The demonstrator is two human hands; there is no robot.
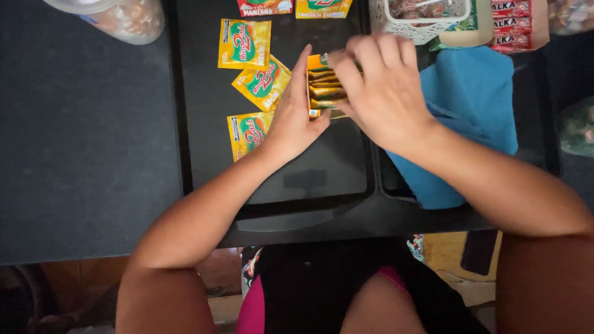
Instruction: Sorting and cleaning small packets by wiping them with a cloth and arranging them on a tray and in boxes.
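Centrally, left hand (291, 117) steadies the packet box (323, 86) while right hand (380, 86) fingers pinch its packets.

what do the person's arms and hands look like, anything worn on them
Both arms are bare from upper arm to fingertips: no sleeves in view. The left hand and right hand show no gloves, rings, watch or bracelets. Nails look short and unpainted, though the picture is too soft to be sure.

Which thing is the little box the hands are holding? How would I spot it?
Find the black tray. Near its top edge, the left hand and right hand hold an orange box of upright packets. The yellow sachets beside it lie flat and loose.
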